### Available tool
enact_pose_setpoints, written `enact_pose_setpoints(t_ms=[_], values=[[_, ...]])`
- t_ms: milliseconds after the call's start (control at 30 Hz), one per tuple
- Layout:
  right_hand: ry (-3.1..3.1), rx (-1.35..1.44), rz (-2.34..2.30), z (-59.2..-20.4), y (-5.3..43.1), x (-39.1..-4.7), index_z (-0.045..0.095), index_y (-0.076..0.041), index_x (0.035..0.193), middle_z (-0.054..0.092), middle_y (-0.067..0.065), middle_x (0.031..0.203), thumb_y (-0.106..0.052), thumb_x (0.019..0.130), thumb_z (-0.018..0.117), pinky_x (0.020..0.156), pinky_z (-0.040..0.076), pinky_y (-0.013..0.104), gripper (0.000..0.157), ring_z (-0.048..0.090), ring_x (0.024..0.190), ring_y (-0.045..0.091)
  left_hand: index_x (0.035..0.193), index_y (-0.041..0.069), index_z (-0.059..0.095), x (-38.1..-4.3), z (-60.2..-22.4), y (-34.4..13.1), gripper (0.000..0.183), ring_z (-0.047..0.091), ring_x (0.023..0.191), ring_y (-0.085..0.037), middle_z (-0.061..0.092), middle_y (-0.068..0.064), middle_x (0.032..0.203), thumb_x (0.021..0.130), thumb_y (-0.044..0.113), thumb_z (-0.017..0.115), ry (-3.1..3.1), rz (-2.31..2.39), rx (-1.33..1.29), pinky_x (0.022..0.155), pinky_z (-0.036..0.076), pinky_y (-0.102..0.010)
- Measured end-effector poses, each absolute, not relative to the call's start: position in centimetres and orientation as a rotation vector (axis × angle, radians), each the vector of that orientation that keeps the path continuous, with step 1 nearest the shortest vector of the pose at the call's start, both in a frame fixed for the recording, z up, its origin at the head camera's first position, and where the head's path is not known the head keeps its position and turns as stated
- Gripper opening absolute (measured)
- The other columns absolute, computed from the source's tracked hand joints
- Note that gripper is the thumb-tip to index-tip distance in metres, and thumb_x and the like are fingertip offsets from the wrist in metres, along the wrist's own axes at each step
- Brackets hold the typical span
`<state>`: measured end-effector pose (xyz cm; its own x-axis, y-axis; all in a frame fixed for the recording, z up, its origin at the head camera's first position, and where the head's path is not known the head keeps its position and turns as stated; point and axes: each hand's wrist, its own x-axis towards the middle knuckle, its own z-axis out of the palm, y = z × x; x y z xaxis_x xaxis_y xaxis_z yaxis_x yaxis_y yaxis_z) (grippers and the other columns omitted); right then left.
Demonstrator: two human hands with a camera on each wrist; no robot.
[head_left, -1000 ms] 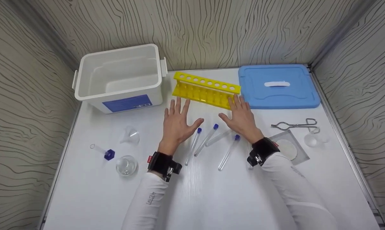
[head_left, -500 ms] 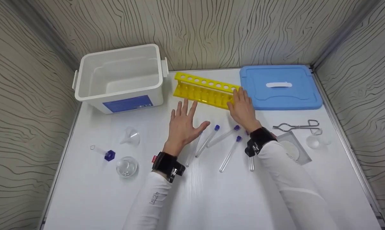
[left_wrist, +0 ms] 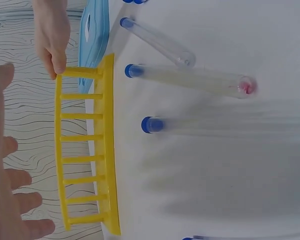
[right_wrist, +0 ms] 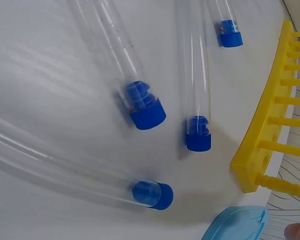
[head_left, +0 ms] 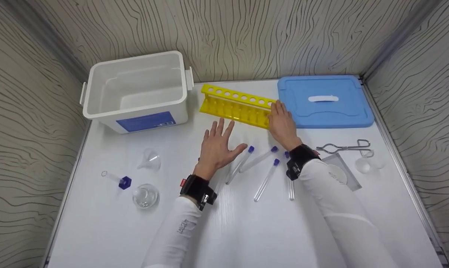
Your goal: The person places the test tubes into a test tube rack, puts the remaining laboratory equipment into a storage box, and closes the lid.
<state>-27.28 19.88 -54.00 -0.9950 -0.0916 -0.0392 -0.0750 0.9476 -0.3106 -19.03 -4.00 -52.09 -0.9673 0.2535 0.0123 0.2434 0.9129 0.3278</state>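
A yellow test tube rack [head_left: 235, 106] stands at the back middle of the table with its holes unfilled. My right hand [head_left: 283, 124] is at its right end; in the left wrist view the thumb and fingers [left_wrist: 56, 62] pinch the end of its top bar. My left hand [head_left: 217, 150] hovers in front of the rack, fingers spread, holding nothing. Several test tubes with blue caps lie loose between and below the hands, among them one tube [head_left: 266, 182] in the middle and another tube [head_left: 291, 188] by the right wrist. Another is mostly hidden under the left hand.
A white bin [head_left: 146, 111] stands back left, a blue lid [head_left: 327, 108] back right. A funnel [head_left: 150, 160], a small cylinder with a blue hexagonal base [head_left: 124, 182] and a glass flask [head_left: 146, 196] sit left. Metal tongs [head_left: 332, 147], a gauze square [head_left: 353, 178] and a small glass vessel [head_left: 365, 165] lie right.
My right hand has moved up to the rack's right end and taken hold of it. The left hand has drifted slightly right and stays spread. The tubes lie where they were.
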Motion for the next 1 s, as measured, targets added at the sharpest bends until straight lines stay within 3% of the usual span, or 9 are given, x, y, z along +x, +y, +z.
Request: enact_pose_setpoints(t_ms=[433,1000], values=[[3.101,-0.087,-0.651,-54.0,19.2,-26.4,0.033,0.003,0.152,0.027,0.024,0.162,-0.029,0.105,0.044,0.119,0.032,0.058,0.058,0.029,0.149,0.041,0.159,0.026,0.025,-20.4,-52.2,-3.9,0.090,0.020,0.154,-0.035,0.019,-0.011,0.167,0.087,0.079,0.038,3.018,0.506,0.404,0.124,0.023,-0.057],[3.123,-0.141,-0.669,-54.7,20.5,-24.9,0.035,0.002,0.151,0.030,0.022,0.161,-0.030,0.104,0.047,0.121,0.029,0.055,0.058,0.031,0.149,0.039,0.159,0.026,0.023,-22.9,-52.8,-5.0,0.090,0.014,0.155,-0.036,0.014,-0.010,0.168,0.087,0.078,0.040,2.993,0.430,0.375,0.124,0.016,-0.060]])
